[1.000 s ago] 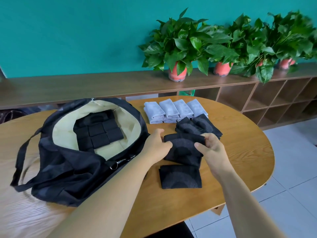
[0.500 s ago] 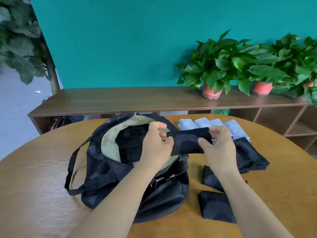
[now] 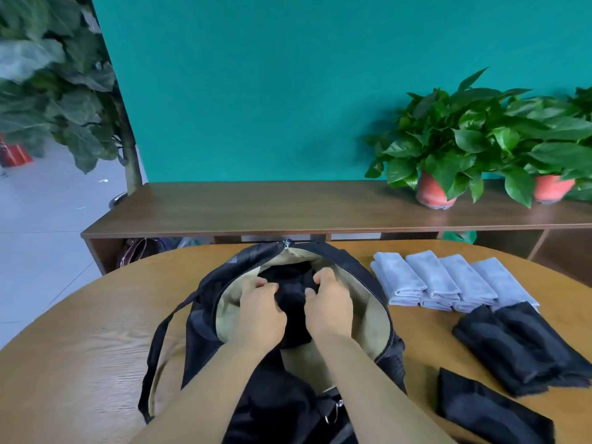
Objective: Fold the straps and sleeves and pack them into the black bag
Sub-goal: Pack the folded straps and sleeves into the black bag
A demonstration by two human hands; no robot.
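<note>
While my left hand (image 3: 261, 310) and my right hand (image 3: 330, 310) are down in the open mouth of the black bag (image 3: 198, 318), they grip a folded black piece (image 3: 293, 301) between them. The left curls its fingers round the piece's left edge and the right curls round its right edge. The piece sits low inside the bag against the beige lining (image 3: 368, 312), with more dark cloth just behind it, too dim for me to make out. The bag lies on the wooden surface (image 3: 80, 347), its strap (image 3: 160, 341) trailing down its left side.

To the right of the bag, four grey folded pieces (image 3: 448, 280) lie in a row, touching side by side. Just in front of them rest two stacks of black folded pieces (image 3: 512, 344), and one more black folded piece (image 3: 487, 408) lies nearest me. Beyond the surface runs a brown shelf (image 3: 256, 206) that carries potted plants (image 3: 448, 145) before a teal wall.
</note>
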